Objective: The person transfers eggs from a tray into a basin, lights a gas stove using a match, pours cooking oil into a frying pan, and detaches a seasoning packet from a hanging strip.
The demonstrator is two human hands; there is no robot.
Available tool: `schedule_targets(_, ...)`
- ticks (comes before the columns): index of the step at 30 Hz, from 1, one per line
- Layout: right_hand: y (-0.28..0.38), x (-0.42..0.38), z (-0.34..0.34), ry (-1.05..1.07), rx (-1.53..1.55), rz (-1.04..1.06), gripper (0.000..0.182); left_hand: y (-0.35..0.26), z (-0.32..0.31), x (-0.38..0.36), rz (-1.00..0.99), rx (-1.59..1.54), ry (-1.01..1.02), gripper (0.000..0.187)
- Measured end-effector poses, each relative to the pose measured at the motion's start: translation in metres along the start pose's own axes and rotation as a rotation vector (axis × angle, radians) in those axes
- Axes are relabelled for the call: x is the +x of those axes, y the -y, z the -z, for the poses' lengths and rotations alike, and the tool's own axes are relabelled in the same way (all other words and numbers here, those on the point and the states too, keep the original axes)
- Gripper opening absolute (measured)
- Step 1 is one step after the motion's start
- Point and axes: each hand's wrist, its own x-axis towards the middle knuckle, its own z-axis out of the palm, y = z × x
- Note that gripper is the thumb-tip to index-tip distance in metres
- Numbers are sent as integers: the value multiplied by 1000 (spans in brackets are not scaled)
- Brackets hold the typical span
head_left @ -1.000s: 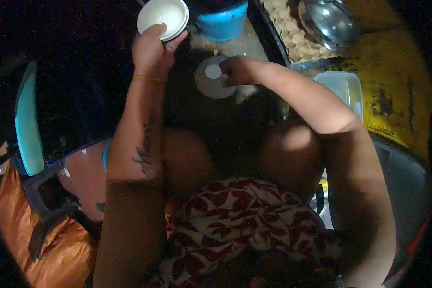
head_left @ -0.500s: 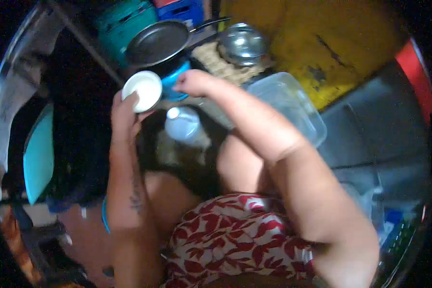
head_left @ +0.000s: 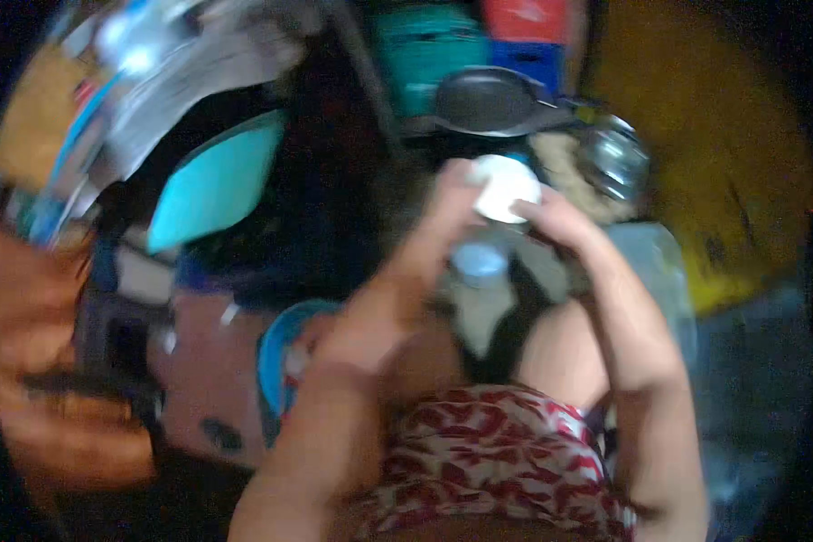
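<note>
A small white bowl (head_left: 504, 185), blurred by motion, is held between my two hands above my knees. My left hand (head_left: 456, 187) grips its left side. At the right rim, my right hand (head_left: 556, 219) has its thumb and fingers closed on the bowl. What lies inside it is too washed out to make out. Just below the bowl, between my legs, stands a pale translucent bottle (head_left: 481, 262), partly smeared. A dark frying pan (head_left: 486, 101) sits beyond my hands.
A shiny metal pot (head_left: 616, 161) rests on tan matting right of the pan. Near my right forearm is a clear plastic container (head_left: 652, 257). Teal crates (head_left: 429, 54) stand behind the pan. A blue basin (head_left: 280, 357) lies by my left arm.
My right hand has come to the bowl and now holds it along with the left. The camera has turned left, so the surroundings appear shifted to the right.
</note>
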Motion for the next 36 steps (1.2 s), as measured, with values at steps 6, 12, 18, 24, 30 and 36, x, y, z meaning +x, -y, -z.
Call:
schedule_targets(6,-12,-7,-3,47,385,-67,27,-12,-20,-13,-3,91,28,41)
schedule_targets(12,-19,9,-6,-24,367,-112,27,-7,-12,-8,39,156,-4,42)
schedule_targets(18,-26,22,-18,-155,263,44,29,0,0,-7,91,200,-43,40)
schedule_targets(24,-18,26,-17,-98,316,137,27,-78,83,-88,-876,650,-1090,30)
schedule_targets(30,0,17,-14,8,446,14,23,-63,229,-135,-493,169,-1445,61)
schedule_targets(36,23,16,-37,-48,399,-39,28,-58,269,-168,-345,109,-1286,43)
